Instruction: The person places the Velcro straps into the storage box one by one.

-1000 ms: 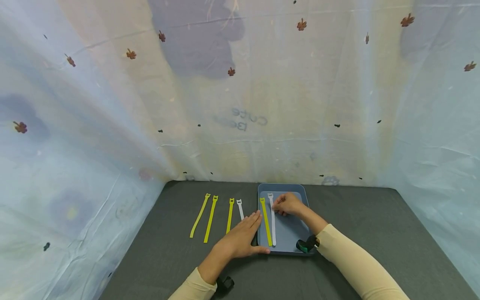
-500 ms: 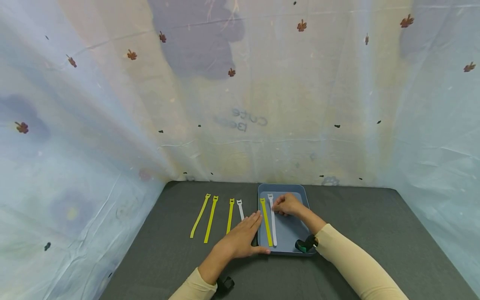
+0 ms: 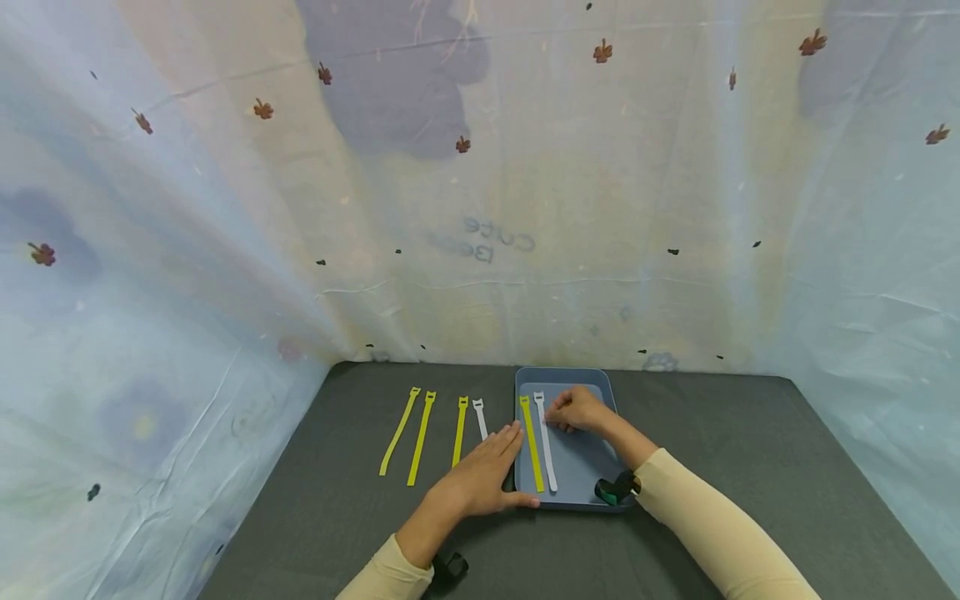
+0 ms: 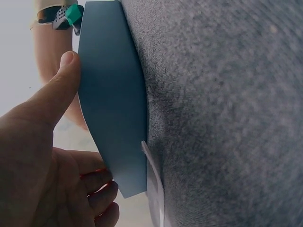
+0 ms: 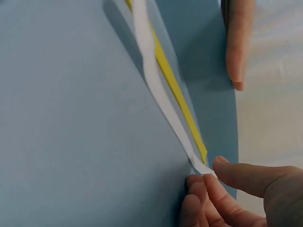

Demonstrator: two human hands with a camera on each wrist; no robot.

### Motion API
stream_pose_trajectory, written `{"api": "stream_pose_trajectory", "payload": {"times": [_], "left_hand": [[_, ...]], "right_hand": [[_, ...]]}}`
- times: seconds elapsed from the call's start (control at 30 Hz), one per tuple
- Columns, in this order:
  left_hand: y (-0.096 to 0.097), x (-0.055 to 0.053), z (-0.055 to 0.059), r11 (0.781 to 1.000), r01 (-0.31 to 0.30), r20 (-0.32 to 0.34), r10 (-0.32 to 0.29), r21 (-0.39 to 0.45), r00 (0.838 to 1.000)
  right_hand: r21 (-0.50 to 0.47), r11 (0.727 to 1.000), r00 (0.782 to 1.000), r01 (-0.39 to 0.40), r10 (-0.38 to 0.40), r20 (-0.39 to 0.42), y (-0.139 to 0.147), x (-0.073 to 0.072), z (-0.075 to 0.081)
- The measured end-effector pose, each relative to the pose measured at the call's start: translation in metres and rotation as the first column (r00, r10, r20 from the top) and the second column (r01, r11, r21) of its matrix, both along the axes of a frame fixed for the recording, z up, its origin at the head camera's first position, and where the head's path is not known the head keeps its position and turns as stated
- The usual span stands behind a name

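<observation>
White flat slotted-head strap (image 3: 547,450) runs lengthwise in shallow blue-grey rectangular tray (image 3: 588,467), head far, tail near and slightly right, between the hands, right hand (image 3: 581,410) pinching it from the right, left hand (image 3: 487,471), fingers mostly extended, touching tray's left side.

Diffuse, even light across the curtain (image 3: 570,200); soft shadow beside the white strap (image 5: 149,59) (right wrist view); left wrist view, pale background (image 4: 16,61) washed out.
</observation>
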State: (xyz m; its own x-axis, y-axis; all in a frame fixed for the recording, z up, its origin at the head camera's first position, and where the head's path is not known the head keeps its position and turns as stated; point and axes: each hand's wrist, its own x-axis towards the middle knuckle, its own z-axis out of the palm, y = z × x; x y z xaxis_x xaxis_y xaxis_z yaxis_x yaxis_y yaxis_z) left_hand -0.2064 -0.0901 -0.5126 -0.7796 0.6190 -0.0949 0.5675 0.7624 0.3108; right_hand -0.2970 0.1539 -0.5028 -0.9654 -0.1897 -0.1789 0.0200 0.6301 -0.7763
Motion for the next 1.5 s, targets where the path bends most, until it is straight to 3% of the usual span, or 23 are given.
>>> {"api": "stream_pose_trajectory", "payload": {"times": [0.27, 0.43, 0.57, 0.73, 1.1, 1.3, 1.5], "left_hand": [[-0.001, 0.000, 0.001, 1.000, 0.012, -0.012, -0.012, -0.001, 1.000], [-0.002, -0.002, 0.002, 1.000, 0.021, -0.022, -0.021, -0.003, 1.000], [-0.004, -0.004, 0.001, 1.000, 0.026, -0.031, -0.026, 0.007, 0.999], [-0.007, -0.007, 0.003, 0.999, 0.017, -0.033, -0.015, 0.040, 0.999], [-0.041, -0.018, 0.020, 0.983, -0.103, -0.033, 0.110, 0.151, 0.993], [-0.064, -0.028, 0.022, 0.963, -0.193, -0.034, 0.203, 0.189, 0.979], [-0.083, -0.038, 0.019, 0.940, -0.292, -0.057, 0.306, 0.179, 0.950]], "right_hand": [[-0.058, 0.996, 0.998, -0.067, 0.066, -0.019, 0.015, 0.012, 0.012], [-0.029, 0.989, 0.987, -0.148, 0.146, -0.064, 0.034, 0.019, 0.022], [0.012, 0.988, 0.982, -0.156, 0.157, -0.102, 0.049, 0.025, 0.027], [0.052, 0.989, 0.968, -0.136, 0.144, -0.205, 0.067, 0.037, 0.029], [0.072, 0.994, 0.906, -0.087, 0.109, -0.409, 0.088, 0.066, 0.013], [0.146, 0.988, 0.903, -0.042, 0.100, -0.417, 0.092, 0.085, 0.009], [0.216, 0.976, 0.895, -0.043, 0.133, -0.425, 0.093, 0.100, 0.004]]}}
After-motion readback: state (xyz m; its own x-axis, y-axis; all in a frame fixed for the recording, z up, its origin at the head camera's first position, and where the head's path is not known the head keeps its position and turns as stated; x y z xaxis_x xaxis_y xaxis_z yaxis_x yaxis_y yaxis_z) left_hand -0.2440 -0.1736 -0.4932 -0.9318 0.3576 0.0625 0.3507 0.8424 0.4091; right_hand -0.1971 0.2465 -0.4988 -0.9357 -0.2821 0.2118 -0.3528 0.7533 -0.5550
